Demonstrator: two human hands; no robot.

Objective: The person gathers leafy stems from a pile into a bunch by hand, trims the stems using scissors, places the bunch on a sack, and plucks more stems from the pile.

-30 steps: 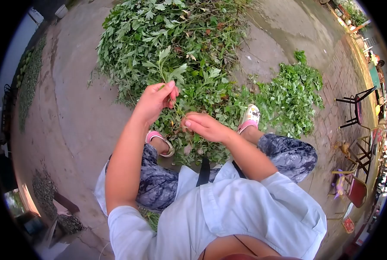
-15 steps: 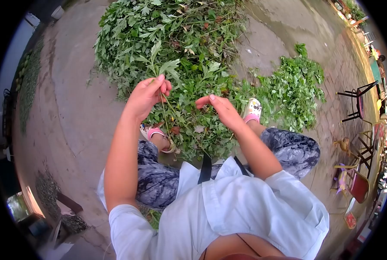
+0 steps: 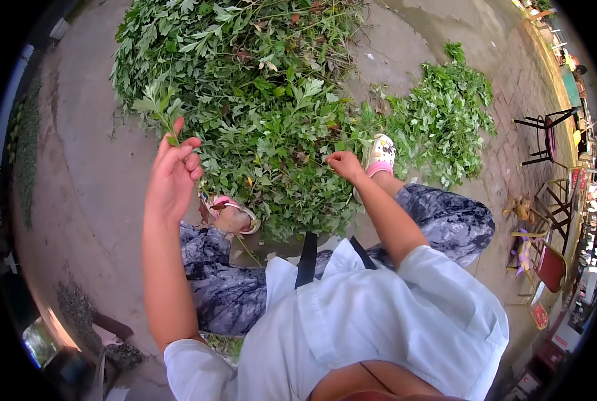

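My left hand (image 3: 175, 164), raised at the left edge of the big green heap, pinches the stem of a leafy sprig (image 3: 159, 107) whose leaves point up and away. My right hand (image 3: 344, 164) is closed beside the white clog on my right foot, over the heap's right side; whatever is between its fingertips is too small to make out. Beneath and ahead of both hands lies the large heap of cut leafy stems (image 3: 245, 120), with some brown leaves mixed in.
A smaller pile of green leaves (image 3: 449, 123) lies on the concrete at the right. My feet, in white and pink clogs (image 3: 380, 155), flank the heap. Chairs (image 3: 551, 267) stand at the far right. A white bucket (image 3: 59, 29) is at the upper left.
My left hand has moved left with the sprig, away from my right hand. My right hand has shifted slightly right and its fingers have closed. The view has shifted a little.
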